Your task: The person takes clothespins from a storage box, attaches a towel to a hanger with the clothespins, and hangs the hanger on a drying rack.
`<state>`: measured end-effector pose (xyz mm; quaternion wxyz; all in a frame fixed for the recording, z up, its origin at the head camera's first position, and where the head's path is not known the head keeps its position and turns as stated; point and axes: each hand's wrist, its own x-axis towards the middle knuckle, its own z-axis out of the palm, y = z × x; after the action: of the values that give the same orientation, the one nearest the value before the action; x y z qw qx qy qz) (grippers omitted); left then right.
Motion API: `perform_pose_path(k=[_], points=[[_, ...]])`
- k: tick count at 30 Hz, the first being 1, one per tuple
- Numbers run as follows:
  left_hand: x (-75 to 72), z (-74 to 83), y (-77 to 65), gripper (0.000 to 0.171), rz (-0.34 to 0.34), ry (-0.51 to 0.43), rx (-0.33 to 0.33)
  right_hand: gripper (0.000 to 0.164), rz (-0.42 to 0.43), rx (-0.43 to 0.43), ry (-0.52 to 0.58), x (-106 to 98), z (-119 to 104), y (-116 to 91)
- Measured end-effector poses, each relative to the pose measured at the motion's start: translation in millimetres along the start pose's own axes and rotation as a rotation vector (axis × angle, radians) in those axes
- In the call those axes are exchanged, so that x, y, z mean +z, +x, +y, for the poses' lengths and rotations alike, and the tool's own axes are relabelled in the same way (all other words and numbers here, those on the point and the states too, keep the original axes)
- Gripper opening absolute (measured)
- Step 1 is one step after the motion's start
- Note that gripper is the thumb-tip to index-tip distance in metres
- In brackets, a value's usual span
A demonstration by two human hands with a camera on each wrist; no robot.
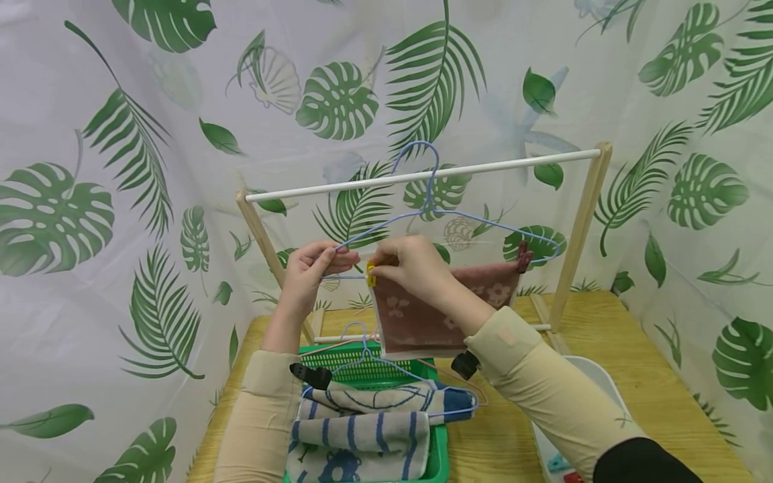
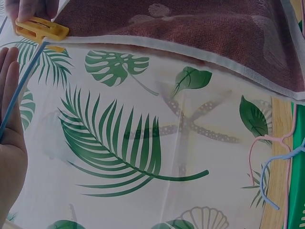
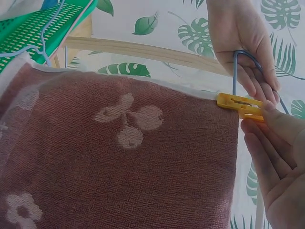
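Note:
A blue clothes hanger [image 1: 429,194] hangs by its hook from the rack's white rod. My left hand [image 1: 308,272] holds its left end, thumb in front and fingers behind. A reddish-brown towel [image 1: 410,325] with pale flower shapes hangs along the hanger's lower bar. At the towel's left top corner, my right hand [image 1: 417,265] pinches a yellow clothespin [image 3: 238,102] between thumb and fingers. The clothespin's jaws sit over the towel edge and the bar. A dark red clothespin [image 1: 523,257] grips the towel's other top corner near the hanger's right end.
The wooden rack with a white rod [image 1: 513,163] stands on the wooden table [image 1: 483,443]. Below the towel, a green basket [image 1: 439,456] holds a striped towel [image 1: 362,433] and another blue hanger [image 1: 365,349]. At right, a white bin [image 1: 594,372] contains several colored clothespins, partly behind my right sleeve.

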<state>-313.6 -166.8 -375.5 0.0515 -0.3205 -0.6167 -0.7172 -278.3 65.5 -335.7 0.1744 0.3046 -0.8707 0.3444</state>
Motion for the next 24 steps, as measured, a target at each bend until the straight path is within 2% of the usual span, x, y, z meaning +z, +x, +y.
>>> perform_pose_path(k=[14, 24], points=[[2.1, -0.6, 0.0, 0.027, -0.01, 0.0, -0.018, 0.005, 0.002, -0.05, -0.041, 2.5, 1.2, -0.1], [3.2, -1.0, -0.5, 0.029, 0.0, 0.012, -0.022, 0.021, -0.048, 0.055, -0.021, 1.5, -1.0, -1.7]])
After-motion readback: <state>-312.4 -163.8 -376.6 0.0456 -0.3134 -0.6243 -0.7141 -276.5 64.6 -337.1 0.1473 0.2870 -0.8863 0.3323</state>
